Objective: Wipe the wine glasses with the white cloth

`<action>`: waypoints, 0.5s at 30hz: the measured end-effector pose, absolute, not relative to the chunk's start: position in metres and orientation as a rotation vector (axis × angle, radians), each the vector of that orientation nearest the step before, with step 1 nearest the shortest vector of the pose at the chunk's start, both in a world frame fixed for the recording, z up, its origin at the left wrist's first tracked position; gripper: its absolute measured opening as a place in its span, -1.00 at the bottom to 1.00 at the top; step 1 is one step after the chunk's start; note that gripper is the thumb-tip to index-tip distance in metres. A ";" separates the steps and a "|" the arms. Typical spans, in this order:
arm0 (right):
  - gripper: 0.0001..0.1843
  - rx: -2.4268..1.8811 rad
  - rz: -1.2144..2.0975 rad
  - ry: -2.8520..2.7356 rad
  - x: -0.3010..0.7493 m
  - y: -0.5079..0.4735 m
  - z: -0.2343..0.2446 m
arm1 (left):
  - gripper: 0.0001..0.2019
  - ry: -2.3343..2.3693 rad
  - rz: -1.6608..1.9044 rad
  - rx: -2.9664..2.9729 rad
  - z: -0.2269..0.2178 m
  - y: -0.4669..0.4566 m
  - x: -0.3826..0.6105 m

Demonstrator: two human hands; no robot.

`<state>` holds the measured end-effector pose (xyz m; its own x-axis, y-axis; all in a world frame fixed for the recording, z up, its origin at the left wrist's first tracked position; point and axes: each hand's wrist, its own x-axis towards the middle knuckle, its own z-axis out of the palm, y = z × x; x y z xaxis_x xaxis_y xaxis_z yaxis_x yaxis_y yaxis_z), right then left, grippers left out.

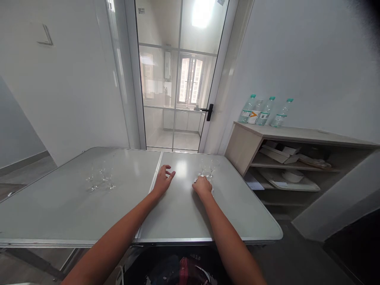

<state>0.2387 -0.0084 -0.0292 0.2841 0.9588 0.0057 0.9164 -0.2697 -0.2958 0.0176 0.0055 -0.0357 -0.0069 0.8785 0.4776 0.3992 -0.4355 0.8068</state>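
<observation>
1. Our right hand (202, 185) is closed around the base of a clear stemmed glass (203, 169) on the grey folding table (237, 206); its neighbouring clear glass (212, 168) could get knocked over.
2. Our left hand (163, 179) rests spread, holding nothing.

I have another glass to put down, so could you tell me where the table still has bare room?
The table is bare along the near edge, between the clear glasses on the left and the left hand, and right of the right hand. It is crowded just beyond that hand, by the stemmed glasses.
</observation>
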 end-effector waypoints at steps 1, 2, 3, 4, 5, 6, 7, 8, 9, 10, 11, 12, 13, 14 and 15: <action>-0.66 -2.313 0.254 -1.724 0.238 -0.009 -0.028 | -0.71 1.326 1.440 1.832 -0.035 0.005 0.018; -0.66 -2.314 0.250 -1.720 0.238 -0.010 -0.027 | -0.71 1.330 1.439 1.830 -0.034 0.004 0.018; -0.66 -2.309 0.233 -1.712 0.237 -0.011 -0.025 | -0.71 1.331 1.439 1.827 -0.033 0.003 0.019; -0.65 -2.287 0.202 -1.702 0.235 -0.013 -0.023 | -0.71 1.328 1.440 1.824 -0.032 0.003 0.019; -0.63 -2.239 0.162 -1.696 0.233 -0.014 -0.020 | -0.71 1.320 1.439 1.821 -0.031 0.002 0.020; -0.60 -2.157 0.127 -1.700 0.230 -0.016 -0.018 | -0.71 1.311 1.435 1.819 -0.031 0.002 0.020; -0.57 -2.039 0.109 -1.715 0.226 -0.018 -0.016 | -0.71 1.306 1.432 1.817 -0.030 0.003 0.019; -0.55 -1.890 0.113 -1.737 0.222 -0.020 -0.014 | -0.71 1.309 1.430 1.818 -0.029 0.004 0.019; -0.56 -1.723 0.141 -1.762 0.218 -0.021 -0.013 | -0.71 1.322 1.433 1.825 -0.028 0.005 0.017; -0.58 -1.558 0.186 -1.785 0.214 -0.023 -0.012 | -0.71 1.344 1.444 1.847 -0.026 0.006 0.015; -0.60 -1.410 0.233 -1.799 0.210 -0.024 -0.012 | -0.72 1.376 1.466 1.886 -0.024 0.007 0.012; -0.63 -1.292 0.279 -1.808 0.207 -0.025 -0.012 | -0.73 1.421 1.495 1.936 -0.022 0.008 0.008; -0.64 -1.208 0.318 -1.816 0.204 -0.026 -0.013 | -0.72 1.482 1.529 1.983 -0.019 0.009 0.003; -0.65 -1.156 0.351 -1.827 0.202 -0.027 -0.014 | -0.68 1.564 1.565 2.009 -0.016 0.010 -0.002; -0.67 -1.129 0.380 -1.845 0.201 -0.028 -0.015 | -0.61 1.664 1.598 2.002 -0.012 0.010 -0.008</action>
<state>0.2007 -0.0276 -0.0145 -0.1661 0.8249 0.5404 0.5444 0.5336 -0.6472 -0.0085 0.0104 -0.0119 -0.1385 0.7582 0.6371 0.6673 -0.4039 0.6258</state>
